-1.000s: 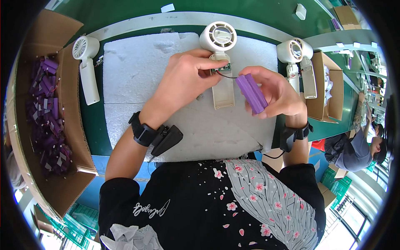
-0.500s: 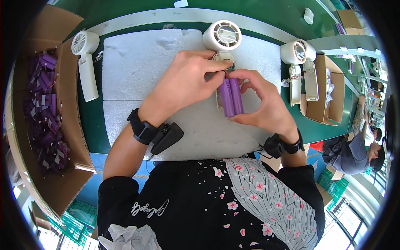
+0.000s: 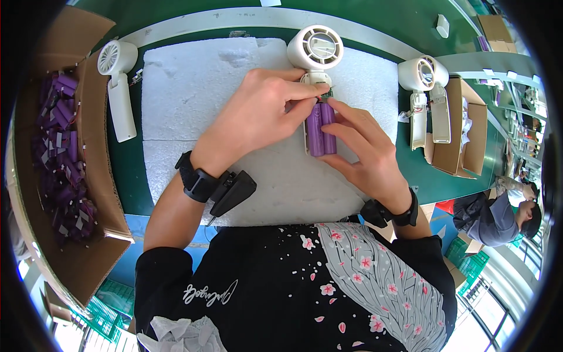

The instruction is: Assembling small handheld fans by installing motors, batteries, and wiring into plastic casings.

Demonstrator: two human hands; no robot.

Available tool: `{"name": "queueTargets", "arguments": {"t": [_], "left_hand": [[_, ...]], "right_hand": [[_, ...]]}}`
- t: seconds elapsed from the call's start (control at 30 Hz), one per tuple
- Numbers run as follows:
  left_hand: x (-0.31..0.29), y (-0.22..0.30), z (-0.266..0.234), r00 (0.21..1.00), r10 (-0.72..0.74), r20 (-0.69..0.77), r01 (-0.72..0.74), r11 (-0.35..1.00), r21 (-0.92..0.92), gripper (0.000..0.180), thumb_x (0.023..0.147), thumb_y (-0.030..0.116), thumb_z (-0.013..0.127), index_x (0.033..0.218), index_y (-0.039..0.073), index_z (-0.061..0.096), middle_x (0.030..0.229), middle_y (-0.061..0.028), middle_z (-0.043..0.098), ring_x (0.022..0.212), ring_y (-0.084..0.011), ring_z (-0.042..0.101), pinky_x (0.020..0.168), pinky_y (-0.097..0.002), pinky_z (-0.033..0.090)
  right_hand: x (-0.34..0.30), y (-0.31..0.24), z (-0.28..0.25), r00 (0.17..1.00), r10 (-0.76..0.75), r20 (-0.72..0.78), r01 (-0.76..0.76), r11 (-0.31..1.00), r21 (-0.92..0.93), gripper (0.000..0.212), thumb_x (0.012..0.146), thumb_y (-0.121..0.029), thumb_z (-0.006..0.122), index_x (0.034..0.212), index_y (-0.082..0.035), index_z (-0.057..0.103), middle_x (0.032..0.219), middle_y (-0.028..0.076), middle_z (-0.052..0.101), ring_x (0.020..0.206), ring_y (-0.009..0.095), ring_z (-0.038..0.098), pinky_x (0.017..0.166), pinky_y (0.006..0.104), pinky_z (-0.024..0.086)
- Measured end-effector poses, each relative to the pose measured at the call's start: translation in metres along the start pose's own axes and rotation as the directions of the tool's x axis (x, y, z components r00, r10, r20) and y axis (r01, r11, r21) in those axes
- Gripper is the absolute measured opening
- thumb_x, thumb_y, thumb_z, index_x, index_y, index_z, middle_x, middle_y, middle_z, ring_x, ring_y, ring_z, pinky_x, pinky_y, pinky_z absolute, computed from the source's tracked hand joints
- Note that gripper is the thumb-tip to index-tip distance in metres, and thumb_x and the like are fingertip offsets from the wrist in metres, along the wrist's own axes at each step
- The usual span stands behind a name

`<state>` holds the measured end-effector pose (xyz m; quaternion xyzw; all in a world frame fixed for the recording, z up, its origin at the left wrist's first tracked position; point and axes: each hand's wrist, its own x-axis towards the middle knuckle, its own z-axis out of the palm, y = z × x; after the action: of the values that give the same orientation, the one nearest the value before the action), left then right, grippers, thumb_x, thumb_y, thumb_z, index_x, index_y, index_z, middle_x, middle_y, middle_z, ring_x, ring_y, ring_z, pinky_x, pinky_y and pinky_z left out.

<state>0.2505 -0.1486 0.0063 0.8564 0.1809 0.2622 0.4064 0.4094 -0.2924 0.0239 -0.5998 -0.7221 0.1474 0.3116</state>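
A white handheld fan [image 3: 298, 50] lies on the pale foam sheet [image 3: 193, 88], its round head away from me and its handle casing open. In the handle sits a battery pack of two purple cells [image 3: 316, 135], side by side along its length. My left hand [image 3: 252, 114] is closed at the fan's neck, thumb and forefinger at a small green circuit board [image 3: 329, 93] with thin wires. What those fingertips pinch is partly hidden. My right hand [image 3: 375, 149] grips the pack from the right, with fingers on its top and side and the thumb by its near end.
A cardboard box [image 3: 97, 146] full of purple battery packs stands at left, beside another white fan [image 3: 122, 108]. On the right are two opened fans [image 3: 418, 114] and a smaller cardboard box [image 3: 466, 141]. Another person [image 3: 498, 217] sits at far right.
The battery pack has gone from tilted above the handle to lying down in it. My right hand's fingers have shifted onto the pack's top. My left hand stays at the fan's neck.
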Motion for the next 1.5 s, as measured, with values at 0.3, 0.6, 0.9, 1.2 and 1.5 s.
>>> {"name": "queueTargets", "arguments": {"t": [0.3,0.6,0.9,1.2,1.5], "left_hand": [[0.000,-0.002,0.000,0.998,-0.063,0.015,0.063,0.998,-0.025,0.030,0.080,0.004,0.064,0.109,0.008,0.072,0.096,-0.0158,0.069,0.059,-0.0203,0.061,0.058,-0.0275,0.049],[-0.002,-0.001,-0.005,0.984,-0.144,0.105,0.152,0.986,-0.072,0.048,0.069,0.011,0.081,0.115,0.013,0.070,0.087,-0.0110,0.070,0.066,-0.0145,0.063,0.068,-0.0271,0.052],[0.002,0.002,-0.007,0.946,-0.265,0.186,0.288,0.951,-0.110,0.050,0.067,0.011,0.083,0.116,0.014,0.070,0.087,-0.0085,0.071,0.069,-0.0126,0.064,0.067,-0.0254,0.052],[0.001,0.001,0.001,0.965,-0.247,0.085,0.259,0.944,-0.204,0.043,0.068,0.009,0.080,0.110,0.010,0.071,0.091,-0.0126,0.070,0.065,-0.0174,0.063,0.063,-0.0282,0.051],[-0.001,-0.004,0.004,0.975,-0.216,0.056,0.223,0.933,-0.281,0.043,0.067,0.007,0.081,0.109,0.009,0.071,0.084,-0.0123,0.070,0.063,-0.0167,0.063,0.063,-0.0281,0.052]], "right_hand": [[0.007,-0.003,0.001,0.999,0.050,-0.003,-0.050,0.999,-0.004,0.039,0.057,0.002,0.084,0.084,-0.003,0.055,0.126,0.017,0.056,0.095,0.029,0.062,0.080,0.0375,0.054],[0.011,-0.004,0.002,0.983,0.176,0.054,-0.180,0.980,0.085,0.047,0.061,0.004,0.082,0.097,-0.005,0.052,0.122,0.015,0.053,0.094,0.029,0.061,0.077,0.0346,0.055],[0.020,-0.002,-0.003,0.981,0.150,0.122,-0.157,0.986,0.054,0.048,0.061,0.004,0.082,0.099,-0.002,0.054,0.122,0.016,0.053,0.102,0.029,0.061,0.081,0.0344,0.057],[-0.005,0.002,0.004,0.997,0.071,0.025,-0.063,0.971,-0.232,0.058,0.061,-0.011,0.085,0.114,-0.001,0.064,0.126,0.015,0.060,0.108,0.033,0.060,0.092,0.0378,0.052],[0.006,0.015,-0.007,0.999,-0.031,0.041,0.036,0.990,-0.137,0.061,0.062,-0.020,0.084,0.117,-0.003,0.064,0.124,0.014,0.061,0.107,0.034,0.059,0.095,0.0432,0.047]]}}
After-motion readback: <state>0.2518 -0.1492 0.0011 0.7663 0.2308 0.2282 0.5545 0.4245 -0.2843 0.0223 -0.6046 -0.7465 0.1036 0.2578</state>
